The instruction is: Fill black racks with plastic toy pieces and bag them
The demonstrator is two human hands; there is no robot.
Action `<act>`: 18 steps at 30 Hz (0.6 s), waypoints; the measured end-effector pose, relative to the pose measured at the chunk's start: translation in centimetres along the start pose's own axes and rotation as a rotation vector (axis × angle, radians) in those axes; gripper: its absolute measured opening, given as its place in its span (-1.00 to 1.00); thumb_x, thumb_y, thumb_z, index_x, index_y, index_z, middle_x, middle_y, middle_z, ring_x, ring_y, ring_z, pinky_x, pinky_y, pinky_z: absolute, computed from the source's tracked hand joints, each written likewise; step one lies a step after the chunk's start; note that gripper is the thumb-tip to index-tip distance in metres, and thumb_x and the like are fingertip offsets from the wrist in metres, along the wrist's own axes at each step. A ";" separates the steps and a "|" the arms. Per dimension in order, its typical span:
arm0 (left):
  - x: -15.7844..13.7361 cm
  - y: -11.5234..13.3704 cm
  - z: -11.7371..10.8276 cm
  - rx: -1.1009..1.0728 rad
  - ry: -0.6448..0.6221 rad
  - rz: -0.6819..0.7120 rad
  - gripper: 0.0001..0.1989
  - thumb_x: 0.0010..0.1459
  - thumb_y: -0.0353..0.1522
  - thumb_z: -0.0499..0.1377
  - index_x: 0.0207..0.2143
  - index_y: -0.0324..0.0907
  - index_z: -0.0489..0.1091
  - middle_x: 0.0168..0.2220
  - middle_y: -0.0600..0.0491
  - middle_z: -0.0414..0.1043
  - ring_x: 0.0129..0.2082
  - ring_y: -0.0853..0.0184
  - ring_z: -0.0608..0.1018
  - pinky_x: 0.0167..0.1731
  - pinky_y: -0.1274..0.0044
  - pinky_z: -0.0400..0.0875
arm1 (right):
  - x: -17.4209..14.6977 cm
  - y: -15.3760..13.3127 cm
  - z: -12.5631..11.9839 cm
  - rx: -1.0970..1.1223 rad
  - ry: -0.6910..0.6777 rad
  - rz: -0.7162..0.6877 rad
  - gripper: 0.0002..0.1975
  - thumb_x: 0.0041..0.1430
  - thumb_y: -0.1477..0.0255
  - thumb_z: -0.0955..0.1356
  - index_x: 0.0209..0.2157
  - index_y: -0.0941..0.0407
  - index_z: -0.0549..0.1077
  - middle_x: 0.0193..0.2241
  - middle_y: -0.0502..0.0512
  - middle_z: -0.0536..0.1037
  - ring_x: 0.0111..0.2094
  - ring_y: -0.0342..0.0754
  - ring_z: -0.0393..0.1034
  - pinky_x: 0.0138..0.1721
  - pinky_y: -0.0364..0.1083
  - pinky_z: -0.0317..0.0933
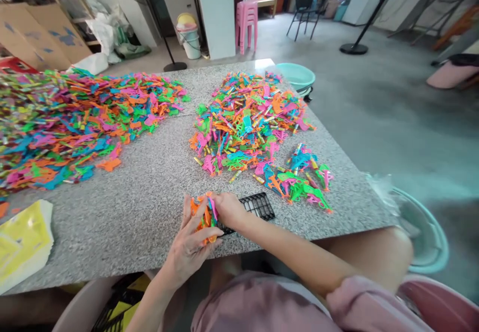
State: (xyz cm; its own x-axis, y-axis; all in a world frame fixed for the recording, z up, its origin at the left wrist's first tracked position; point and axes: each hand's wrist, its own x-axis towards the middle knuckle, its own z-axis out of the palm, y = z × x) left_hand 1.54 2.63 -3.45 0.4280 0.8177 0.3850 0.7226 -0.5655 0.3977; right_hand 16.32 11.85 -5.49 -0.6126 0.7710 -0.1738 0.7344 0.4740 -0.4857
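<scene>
Where the speckled grey, stone-like desk (123, 227) comes nearest the person, I see a black plastic lattice rack (259, 206) running under both hands. The left hand (187, 247) has its grip curved, fingers spread, around a packed bunch of thin orange and green plastic pieces (207, 217) at the rack's left end. The right hand (232, 212) sits against a slim pink plastic piece (213, 208); its fingertips are hidden, so I can't tell whether that grip is closed. It also blocks part of the rack. Beyond lies a jumbled multicoloured plastic heap (250, 122), with a broader pile (93, 107) to its left.
</scene>
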 end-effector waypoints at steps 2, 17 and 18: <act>0.0 0.0 0.1 0.010 0.026 0.014 -0.83 0.21 -0.49 0.18 -0.21 -0.07 0.50 0.41 0.14 -0.17 0.38 -0.08 -0.33 0.22 -0.09 0.09 | 0.3 0.0 -0.1 -0.012 0.015 -0.044 -0.68 0.22 0.48 0.27 0.02 0.15 0.38 -0.23 0.18 0.61 -0.16 0.06 0.52 -0.17 -0.07 0.31; 0.5 -1.2 0.0 0.120 0.042 0.132 -0.91 0.23 -0.40 0.15 -0.22 -0.13 0.44 0.25 -0.08 0.25 0.35 0.07 0.06 0.24 0.07 0.14 | -0.2 0.3 0.9 -0.052 0.075 -0.122 -0.72 0.14 0.47 0.36 -0.08 0.18 0.39 -0.25 0.17 0.59 -0.17 0.03 0.51 -0.16 -0.08 0.34; 0.4 -1.1 -0.1 0.116 0.030 0.125 -0.91 0.23 -0.40 0.15 -0.22 -0.13 0.44 0.26 -0.09 0.25 0.35 0.07 0.09 0.25 0.08 0.14 | -0.4 0.9 0.1 -0.059 0.080 -0.134 -0.67 0.11 0.46 0.39 -0.06 0.16 0.39 -0.20 0.18 0.57 -0.14 0.03 0.49 -0.15 -0.09 0.34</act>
State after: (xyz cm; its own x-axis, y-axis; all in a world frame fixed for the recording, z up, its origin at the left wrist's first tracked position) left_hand 0.86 3.60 -3.67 0.5034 0.7370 0.4510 0.7230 -0.6451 0.2472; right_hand 17.20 11.89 -5.91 -0.6831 0.7292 -0.0410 0.6649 0.5976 -0.4481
